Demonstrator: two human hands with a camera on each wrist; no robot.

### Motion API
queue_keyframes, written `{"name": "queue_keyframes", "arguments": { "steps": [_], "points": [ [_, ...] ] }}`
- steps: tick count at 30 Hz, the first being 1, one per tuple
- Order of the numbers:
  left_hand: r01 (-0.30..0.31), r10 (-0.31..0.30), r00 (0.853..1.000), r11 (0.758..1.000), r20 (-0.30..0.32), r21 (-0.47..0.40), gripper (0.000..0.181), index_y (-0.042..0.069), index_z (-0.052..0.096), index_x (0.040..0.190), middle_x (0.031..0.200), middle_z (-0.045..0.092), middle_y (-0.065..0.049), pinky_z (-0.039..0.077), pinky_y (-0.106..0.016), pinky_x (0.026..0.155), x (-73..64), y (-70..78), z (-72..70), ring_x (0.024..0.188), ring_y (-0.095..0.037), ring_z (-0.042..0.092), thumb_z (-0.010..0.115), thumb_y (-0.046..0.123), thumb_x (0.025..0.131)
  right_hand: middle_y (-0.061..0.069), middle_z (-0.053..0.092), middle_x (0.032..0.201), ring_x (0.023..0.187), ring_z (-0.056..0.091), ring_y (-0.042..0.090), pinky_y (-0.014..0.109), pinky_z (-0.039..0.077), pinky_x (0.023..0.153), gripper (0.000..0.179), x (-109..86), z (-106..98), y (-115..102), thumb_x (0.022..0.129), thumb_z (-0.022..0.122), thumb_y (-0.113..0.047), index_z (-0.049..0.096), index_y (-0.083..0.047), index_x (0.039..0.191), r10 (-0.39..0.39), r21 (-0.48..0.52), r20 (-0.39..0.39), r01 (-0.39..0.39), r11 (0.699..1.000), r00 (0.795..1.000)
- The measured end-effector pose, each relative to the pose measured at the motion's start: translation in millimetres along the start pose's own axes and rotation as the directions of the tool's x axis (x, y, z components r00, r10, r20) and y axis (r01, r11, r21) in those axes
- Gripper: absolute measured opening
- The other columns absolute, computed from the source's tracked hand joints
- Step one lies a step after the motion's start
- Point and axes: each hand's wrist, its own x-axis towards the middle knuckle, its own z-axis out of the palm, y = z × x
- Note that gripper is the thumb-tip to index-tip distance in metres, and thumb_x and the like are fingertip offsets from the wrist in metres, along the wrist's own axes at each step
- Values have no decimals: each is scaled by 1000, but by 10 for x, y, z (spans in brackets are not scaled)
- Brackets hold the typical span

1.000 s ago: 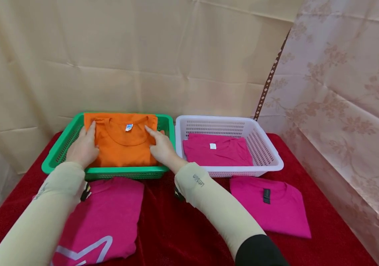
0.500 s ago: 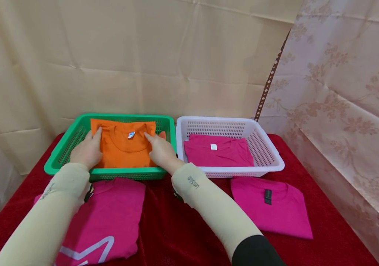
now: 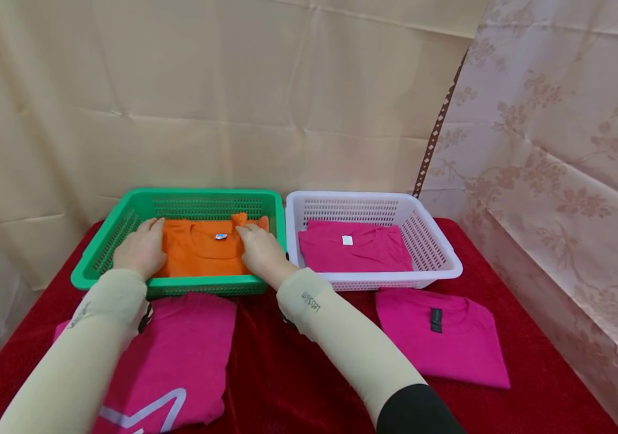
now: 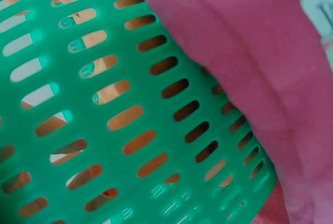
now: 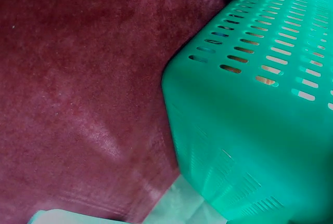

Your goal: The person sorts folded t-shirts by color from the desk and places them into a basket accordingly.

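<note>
A folded orange T-shirt [image 3: 203,244] with a small neck label lies in the green basket [image 3: 176,283]. My left hand [image 3: 142,248] grips its left side, and my right hand [image 3: 263,250] pinches the right side, where some orange cloth sticks up by the fingertips. Both hands are inside the rim, their wrists over the front edge. In the left wrist view the slotted wall of the green basket [image 4: 117,141] fills much of the picture, and the right wrist view has the basket's corner [image 5: 250,109]; neither shows the fingers.
To the right stands a white basket [image 3: 439,271] with a folded pink T-shirt [image 3: 358,253] in it. On the red cloth [image 3: 287,386] lie another pink T-shirt [image 3: 444,343] at right and one with a white star outline [image 3: 190,355] under my left forearm. Curtains hang behind.
Both hands have come down and toward me, lowering the orange T-shirt from above the green basket's back rim into the basket. The basket's back wall now shows. The pink T-shirts stay put.
</note>
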Motion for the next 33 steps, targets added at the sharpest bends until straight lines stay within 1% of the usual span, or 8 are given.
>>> {"name": "queue_keyframes", "arguments": {
  "steps": [9,15,18,21,23,26,30,33],
  "points": [
    [75,-71,994,996,-81,42,51,-8,37,143,136,44,-36,45,-72,85,-45,29,12,113,-58,41,47,10,97,8,60,133,108,65,23,33,54,95,35,-38,-34,-15,94,60,-10,64,-9,129,27,-129,-60,-34,991,998],
    [106,-105,994,992,-18,73,26,-8,55,114,110,58,-37,50,-64,68,-70,17,-9,92,-52,52,44,9,98,10,60,117,92,65,23,34,58,77,20,-64,-21,-36,94,59,-10,72,-9,110,69,-177,-88,-84,981,994],
    [121,-122,992,990,7,68,23,-5,58,106,103,61,-35,50,-59,63,-74,18,-30,83,-46,57,45,10,95,8,64,111,91,65,22,34,58,73,16,-66,-15,-46,93,60,-12,74,-10,101,70,-208,-93,-88,974,993],
    [140,-139,990,989,-29,38,29,-4,59,114,107,61,-35,49,-59,62,-78,23,-43,83,-46,59,45,13,94,4,68,105,91,67,20,33,58,73,14,-69,-17,-46,92,63,-14,74,-12,100,57,-198,-98,-76,977,994],
    [147,-146,986,989,-86,7,35,-3,57,121,110,60,-35,49,-60,62,-82,35,-43,86,-48,59,43,14,95,3,69,106,92,68,19,32,58,75,19,-73,-23,-38,92,62,-14,74,-12,107,44,-149,-115,-61,987,992],
    [140,-152,962,988,-226,-67,40,1,53,133,113,63,-32,49,-60,62,-101,73,-39,86,-49,61,40,17,98,1,69,117,101,68,17,30,57,83,27,-87,-33,-16,96,58,-14,70,-14,119,36,-20,-173,-40,999,984],
    [75,-139,899,983,-416,-165,40,6,53,137,110,68,-24,48,-53,59,-156,116,-35,78,-43,63,41,24,102,-1,69,122,105,68,17,30,57,86,30,-143,-34,17,97,54,-15,69,-16,123,13,74,-274,8,997,962],
    [16,-125,855,977,-504,-214,39,7,56,135,110,70,-21,45,-44,55,-215,110,-55,74,-37,63,45,26,103,-2,71,118,101,70,18,31,57,82,28,-200,-28,38,96,56,-15,71,-17,120,-20,76,-353,50,996,935]
  ]
}}
